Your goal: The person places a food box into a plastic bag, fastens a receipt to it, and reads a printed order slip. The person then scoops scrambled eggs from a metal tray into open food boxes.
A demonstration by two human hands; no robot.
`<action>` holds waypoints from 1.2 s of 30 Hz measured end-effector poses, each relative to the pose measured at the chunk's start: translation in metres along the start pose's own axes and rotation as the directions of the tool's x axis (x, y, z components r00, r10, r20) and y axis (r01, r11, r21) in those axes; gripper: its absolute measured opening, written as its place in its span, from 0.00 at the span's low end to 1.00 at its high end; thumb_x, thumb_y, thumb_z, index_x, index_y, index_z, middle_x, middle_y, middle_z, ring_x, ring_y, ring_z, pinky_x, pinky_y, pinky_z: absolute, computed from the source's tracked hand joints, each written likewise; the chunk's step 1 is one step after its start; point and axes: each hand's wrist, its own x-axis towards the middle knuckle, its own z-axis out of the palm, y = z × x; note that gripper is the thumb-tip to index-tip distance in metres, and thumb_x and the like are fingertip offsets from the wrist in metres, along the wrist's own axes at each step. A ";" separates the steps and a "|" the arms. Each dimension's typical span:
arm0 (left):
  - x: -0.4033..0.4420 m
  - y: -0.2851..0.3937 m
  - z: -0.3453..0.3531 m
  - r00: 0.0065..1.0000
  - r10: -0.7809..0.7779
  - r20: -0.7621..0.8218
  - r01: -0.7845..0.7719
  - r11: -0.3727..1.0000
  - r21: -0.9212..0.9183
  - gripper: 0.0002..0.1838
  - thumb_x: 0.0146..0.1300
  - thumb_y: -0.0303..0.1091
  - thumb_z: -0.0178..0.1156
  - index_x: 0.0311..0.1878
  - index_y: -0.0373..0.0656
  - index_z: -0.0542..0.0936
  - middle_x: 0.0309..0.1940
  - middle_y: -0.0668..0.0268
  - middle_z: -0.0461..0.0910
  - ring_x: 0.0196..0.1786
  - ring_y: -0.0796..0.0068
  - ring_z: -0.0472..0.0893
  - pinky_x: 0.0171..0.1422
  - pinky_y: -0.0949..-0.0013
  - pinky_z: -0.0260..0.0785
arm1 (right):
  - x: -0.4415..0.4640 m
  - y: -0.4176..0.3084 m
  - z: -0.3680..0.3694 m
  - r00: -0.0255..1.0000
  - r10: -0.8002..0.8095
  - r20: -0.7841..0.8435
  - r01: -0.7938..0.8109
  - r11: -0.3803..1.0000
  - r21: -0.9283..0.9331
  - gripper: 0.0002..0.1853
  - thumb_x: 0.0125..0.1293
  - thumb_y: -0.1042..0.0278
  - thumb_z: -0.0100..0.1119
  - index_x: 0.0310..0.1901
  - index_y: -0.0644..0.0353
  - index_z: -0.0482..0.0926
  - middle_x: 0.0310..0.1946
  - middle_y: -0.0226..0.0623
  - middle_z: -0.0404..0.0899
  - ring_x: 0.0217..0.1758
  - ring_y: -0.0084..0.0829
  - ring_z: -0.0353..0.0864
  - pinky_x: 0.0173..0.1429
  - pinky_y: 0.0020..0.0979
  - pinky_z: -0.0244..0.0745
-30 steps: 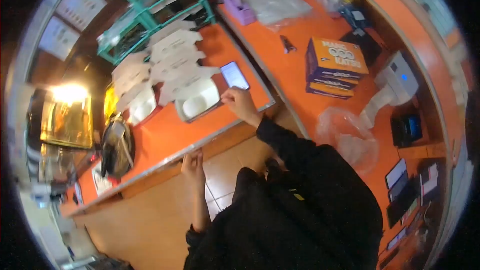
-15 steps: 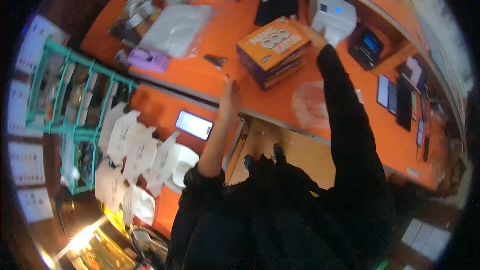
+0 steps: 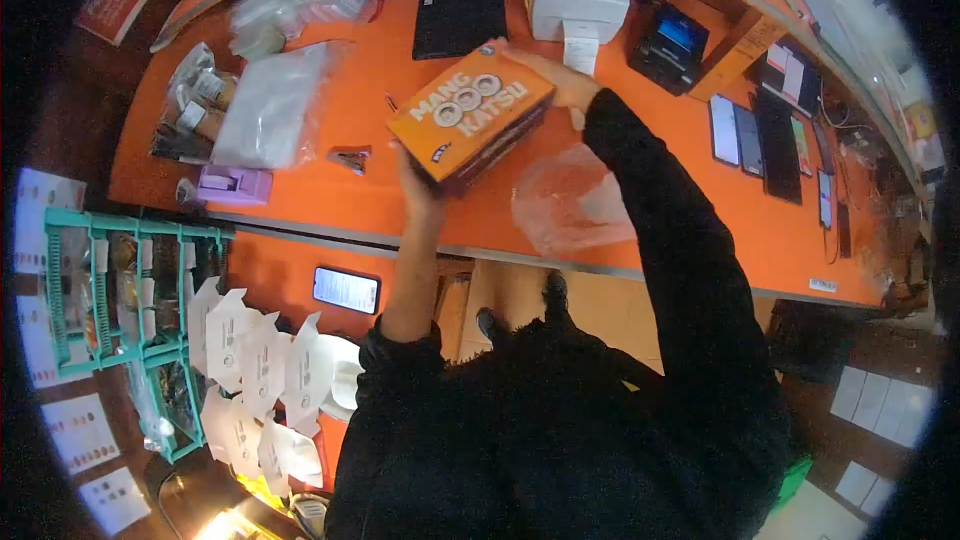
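An orange printed food box [image 3: 470, 105], lettered "MANG OOO KATSU", is tilted between my two hands over the orange counter. Layered dark edges under its lid suggest stacked boxes, but I cannot tell for sure. My left hand [image 3: 420, 190] grips the near left corner, its fingers partly hidden by the box. Against the far right side, my right hand [image 3: 562, 85] is closed round the edge, thumb side toward the top. Just right of the box lies a crumpled clear plastic bag [image 3: 560, 210].
Behind the box are a black flat pad [image 3: 460, 15], a white label printer [image 3: 575, 0] and a black card terminal [image 3: 668, 45]. Plastic bags [image 3: 275, 105] and a purple tape dispenser [image 3: 233, 185] lie left. A lit phone [image 3: 346, 289] rests near open white cartons [image 3: 265, 360]. Several phones [image 3: 748, 140] lie right.
My left hand has come up from the counter's front edge onto the box. The box has turned and shifted within the view, which has also moved.
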 end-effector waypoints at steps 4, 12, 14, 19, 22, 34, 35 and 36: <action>0.010 0.002 -0.014 1.000 0.015 -0.022 -0.017 0.998 -0.058 0.36 0.59 0.62 0.35 0.61 0.44 0.55 0.60 0.62 0.59 0.60 0.61 0.61 0.62 0.56 0.55 | 0.015 0.010 -0.006 0.961 -0.164 0.222 0.217 0.947 -0.237 0.29 0.59 0.48 0.49 0.56 0.60 0.62 0.53 0.35 0.66 0.53 0.23 0.67 0.55 0.24 0.63; 0.016 -0.030 -0.049 0.998 0.055 0.005 -0.054 0.995 -0.084 0.31 0.60 0.56 0.39 0.60 0.44 0.57 0.58 0.60 0.61 0.58 0.59 0.64 0.58 0.54 0.60 | 0.014 0.083 -0.058 0.990 -0.094 0.100 0.136 0.789 -0.599 0.25 0.60 0.60 0.49 0.56 0.62 0.61 0.57 0.41 0.60 0.58 0.28 0.60 0.62 0.28 0.53; 0.017 -0.039 -0.066 0.998 0.038 0.056 -0.034 0.996 -0.079 0.29 0.59 0.52 0.43 0.59 0.44 0.58 0.56 0.60 0.63 0.57 0.60 0.65 0.56 0.55 0.62 | -0.001 0.072 -0.053 0.971 -0.158 0.180 0.237 0.757 -0.609 0.24 0.60 0.65 0.49 0.57 0.63 0.60 0.60 0.41 0.56 0.61 0.28 0.56 0.64 0.27 0.48; -0.030 -0.009 0.009 0.999 -0.015 -0.034 0.016 1.000 0.014 0.36 0.54 0.58 0.45 0.58 0.40 0.59 0.53 0.55 0.66 0.53 0.53 0.68 0.54 0.52 0.63 | -0.090 -0.035 -0.012 0.960 -0.071 0.270 0.103 0.989 -0.107 0.26 0.61 0.63 0.47 0.60 0.59 0.56 0.58 0.36 0.61 0.58 0.26 0.62 0.61 0.30 0.59; -0.057 -0.005 0.032 0.944 -0.217 0.249 0.203 0.976 0.080 0.28 0.58 0.54 0.44 0.56 0.44 0.61 0.51 0.61 0.67 0.54 0.61 0.68 0.56 0.56 0.62 | -0.154 -0.058 -0.002 1.000 0.007 0.000 -0.006 0.975 0.221 0.29 0.62 0.50 0.42 0.60 0.58 0.55 0.58 0.35 0.61 0.58 0.28 0.64 0.59 0.32 0.62; -0.076 -0.096 0.061 0.904 -0.416 -0.101 0.429 0.878 0.215 0.31 0.60 0.56 0.40 0.57 0.40 0.62 0.48 0.61 0.70 0.49 0.69 0.71 0.52 0.63 0.64 | -0.236 0.056 -0.057 0.960 0.017 -0.279 -0.062 0.987 -0.152 0.32 0.63 0.42 0.32 0.60 0.59 0.52 0.59 0.36 0.58 0.59 0.29 0.62 0.61 0.31 0.59; -0.074 -0.093 0.051 0.908 -0.407 -0.103 0.416 0.844 0.339 0.31 0.60 0.56 0.39 0.57 0.39 0.62 0.48 0.61 0.70 0.49 0.69 0.71 0.52 0.64 0.64 | -0.241 0.059 -0.056 0.937 0.012 -0.348 -0.041 0.996 -0.076 0.30 0.64 0.43 0.33 0.58 0.59 0.56 0.55 0.36 0.62 0.55 0.30 0.66 0.57 0.31 0.63; -0.072 -0.091 0.031 0.919 -0.390 -0.054 0.352 0.752 0.557 0.31 0.59 0.54 0.42 0.57 0.38 0.62 0.47 0.61 0.72 0.47 0.70 0.72 0.49 0.66 0.65 | -0.244 0.061 -0.054 0.909 0.021 -0.417 -0.020 1.000 0.007 0.29 0.64 0.44 0.34 0.56 0.60 0.60 0.52 0.36 0.67 0.51 0.30 0.70 0.54 0.31 0.66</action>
